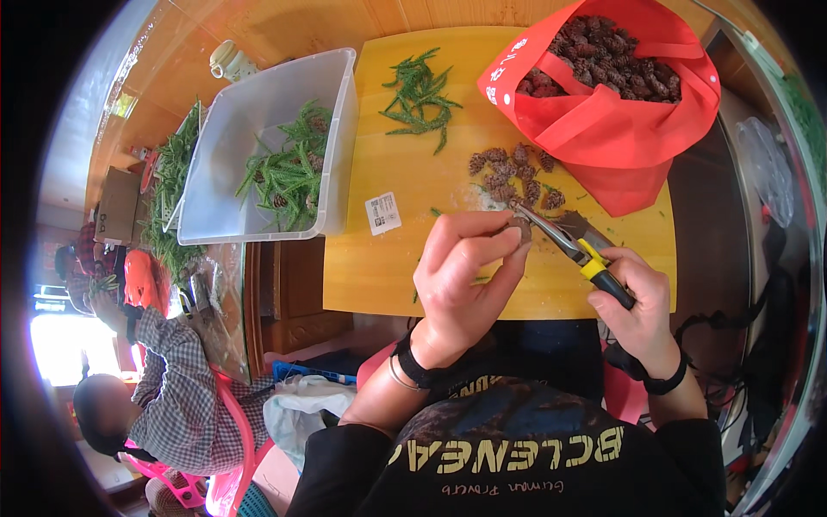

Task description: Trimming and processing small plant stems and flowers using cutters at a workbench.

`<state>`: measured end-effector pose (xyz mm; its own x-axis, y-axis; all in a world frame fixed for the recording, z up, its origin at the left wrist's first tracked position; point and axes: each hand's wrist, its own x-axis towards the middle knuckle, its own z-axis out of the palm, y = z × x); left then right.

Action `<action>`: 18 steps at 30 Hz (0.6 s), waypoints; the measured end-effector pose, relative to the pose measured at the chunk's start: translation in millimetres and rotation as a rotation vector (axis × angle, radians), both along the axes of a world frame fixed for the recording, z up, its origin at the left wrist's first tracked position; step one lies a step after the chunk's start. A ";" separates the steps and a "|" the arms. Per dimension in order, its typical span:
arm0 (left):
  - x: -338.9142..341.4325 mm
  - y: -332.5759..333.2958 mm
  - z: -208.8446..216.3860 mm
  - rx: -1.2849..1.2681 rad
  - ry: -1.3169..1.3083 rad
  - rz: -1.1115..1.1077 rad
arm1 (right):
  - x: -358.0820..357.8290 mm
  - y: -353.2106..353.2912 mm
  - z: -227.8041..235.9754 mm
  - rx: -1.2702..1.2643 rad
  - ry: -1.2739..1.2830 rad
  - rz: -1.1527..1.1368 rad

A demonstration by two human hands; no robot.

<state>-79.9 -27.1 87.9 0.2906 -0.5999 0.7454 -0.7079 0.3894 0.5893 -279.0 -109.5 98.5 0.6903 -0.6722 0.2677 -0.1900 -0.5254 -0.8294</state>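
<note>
My left hand point(469, 271) pinches a small brown pine cone point(523, 227) between thumb and fingertips above the yellow board. My right hand point(639, 297) is closed around the handles of long-nose pliers point(594, 265) with yellow and black grips. The pliers' jaws point up and left, and their tips meet the pine cone's upper end or lie right beside it; my fingers partly hide this spot. Just beyond the tips lies a pile of loose pine cones point(508, 172) with pale crumbs around it.
A red cloth bag point(612, 138) full of pine cones stands at the far right. Green artificial sprigs point(419, 96) lie on the yellow board point(370, 276), beside a white label point(383, 213). At left, a clear plastic bin point(207, 234) holds greenery; a person point(185, 379) sits nearby.
</note>
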 end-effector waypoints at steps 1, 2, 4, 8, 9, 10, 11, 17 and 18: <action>0.6 0.3 -2.3 0.039 0.118 -0.057 | -1.0 -0.3 -0.2 0.000 -0.001 0.000; 0.9 0.1 -5.4 0.039 0.117 -0.057 | -2.8 -0.9 -0.8 0.026 -0.015 0.008; 0.5 -0.5 -11.2 0.052 0.343 -0.207 | -7.3 -1.7 1.0 0.053 -0.027 0.017; 1.5 0.1 -14.2 0.050 0.429 -0.215 | -24.3 -2.1 7.6 0.159 0.091 0.007; 1.7 -0.4 -11.8 0.054 0.514 -0.249 | -31.8 -3.7 8.1 0.193 0.127 -0.006; 1.8 -1.2 -9.6 0.058 0.599 -0.284 | -40.8 -7.5 4.3 0.158 0.146 -0.030; 1.4 -1.7 -8.0 0.056 0.601 -0.287 | -49.7 -11.4 -0.7 0.150 0.188 -0.106; 2.4 2.1 -6.4 0.119 0.911 -0.402 | -78.6 -33.0 -32.6 -0.108 0.505 -0.331; 3.3 2.5 -5.0 0.151 0.975 -0.451 | -81.8 -35.7 -36.5 -0.110 0.506 -0.331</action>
